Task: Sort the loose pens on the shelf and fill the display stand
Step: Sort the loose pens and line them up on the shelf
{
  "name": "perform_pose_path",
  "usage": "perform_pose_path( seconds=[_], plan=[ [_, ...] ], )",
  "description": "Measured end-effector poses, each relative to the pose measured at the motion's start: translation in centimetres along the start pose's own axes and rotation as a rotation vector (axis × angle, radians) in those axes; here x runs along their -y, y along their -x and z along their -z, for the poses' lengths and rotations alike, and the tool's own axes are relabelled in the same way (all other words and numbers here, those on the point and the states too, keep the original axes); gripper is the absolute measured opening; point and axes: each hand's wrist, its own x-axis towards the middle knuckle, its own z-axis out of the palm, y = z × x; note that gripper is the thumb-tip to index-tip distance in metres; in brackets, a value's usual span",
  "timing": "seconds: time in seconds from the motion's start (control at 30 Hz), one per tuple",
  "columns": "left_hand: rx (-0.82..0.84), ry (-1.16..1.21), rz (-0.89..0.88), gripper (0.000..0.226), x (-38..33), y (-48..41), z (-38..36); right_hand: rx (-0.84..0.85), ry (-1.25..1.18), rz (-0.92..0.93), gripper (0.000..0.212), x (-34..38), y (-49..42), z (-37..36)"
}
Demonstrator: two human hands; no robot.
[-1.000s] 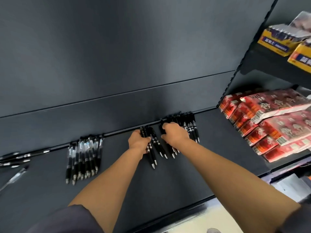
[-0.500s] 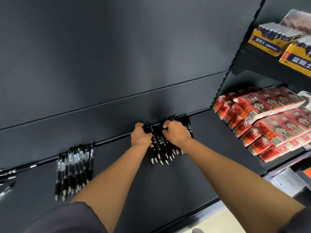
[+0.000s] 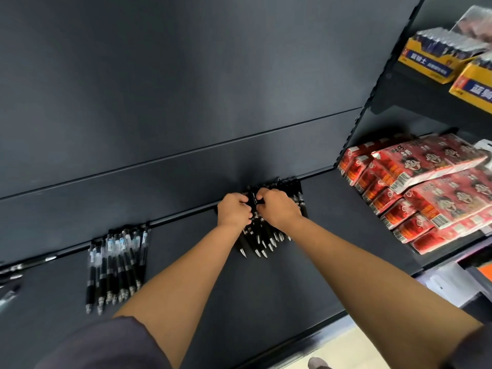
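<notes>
On the head camera I see the left hand [image 3: 234, 210] and right hand [image 3: 278, 207] touching side by side at the far edge of the dark shelf [image 3: 266, 294]. Both have their fingers curled round one bunch of black pens [image 3: 259, 239], tips pointing near. A second row of pens [image 3: 117, 265] lies well apart to the left. Red packets [image 3: 426, 187] are stacked far right, with yellow boxes [image 3: 431, 58] above them.

At centre frame the left hand [image 3: 233, 211] and right hand [image 3: 279, 207], fingers curled, grip the black pens [image 3: 262, 242] lying bunched on the dark shelf [image 3: 279, 294]. A second pen row [image 3: 117, 265] lies lower left; red packets [image 3: 426, 187] are stacked at right.
</notes>
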Motion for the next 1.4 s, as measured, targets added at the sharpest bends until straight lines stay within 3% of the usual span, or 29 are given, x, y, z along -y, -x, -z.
perform_pose_path(
  seconds=[0.13,0.27,0.37,0.57,0.87,0.97,1.1,1.3,1.4],
  plan=[
    [-0.136,-0.276,-0.113,0.030,1.8,-0.2,1.9,0.036,0.148,0.016,0.036,1.3,0.0,-0.3],
    [-0.053,-0.242,0.006,0.050,3.0,0.5,2.2,0.017,0.204,-0.022,0.034,1.7,0.2,-0.2],
    [-0.020,-0.269,-0.005,0.058,2.9,1.1,1.6,-0.004,0.196,-0.046,0.030,1.4,0.3,0.0],
    [0.011,-0.416,-0.029,0.039,2.4,1.8,0.6,-0.004,0.163,0.088,0.046,0.3,0.6,-0.4],
    [0.041,-0.494,0.027,0.065,1.8,2.1,-0.4,0.101,0.260,0.158,0.028,1.0,0.9,-0.5],
    [0.025,-0.484,0.029,0.062,2.2,2.0,-0.1,0.090,0.283,0.152,0.031,0.9,1.1,-0.5],
    [0.042,-0.606,0.027,0.082,2.5,2.2,-0.4,0.102,0.244,0.170,0.043,0.4,1.0,-0.5],
    [-0.012,-0.858,-0.056,0.086,2.7,2.5,-0.9,0.068,0.188,0.172,0.038,-0.4,1.0,-0.6],
    [-0.006,-0.851,-0.058,0.081,2.5,2.5,-0.6,0.061,0.178,0.167,0.036,-0.9,1.0,-0.6]
  ],
)
